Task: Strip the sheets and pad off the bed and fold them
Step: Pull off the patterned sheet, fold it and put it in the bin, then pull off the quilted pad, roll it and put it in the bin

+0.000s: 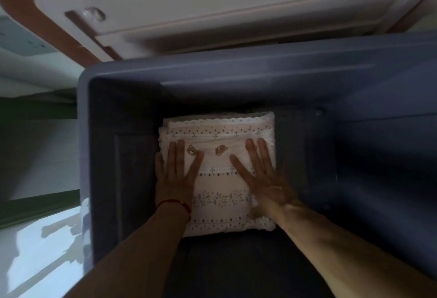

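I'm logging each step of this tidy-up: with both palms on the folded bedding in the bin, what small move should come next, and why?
Probably lift both hands out. The left hand and right hand lie flat on the folded sheet, which already rests squarely on the floor of the blue storage bin.

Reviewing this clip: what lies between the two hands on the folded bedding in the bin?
In the head view, only the folded bedding shows between the left hand and right hand: its pink fabric with a small bear motif. Both palms press flat on it.
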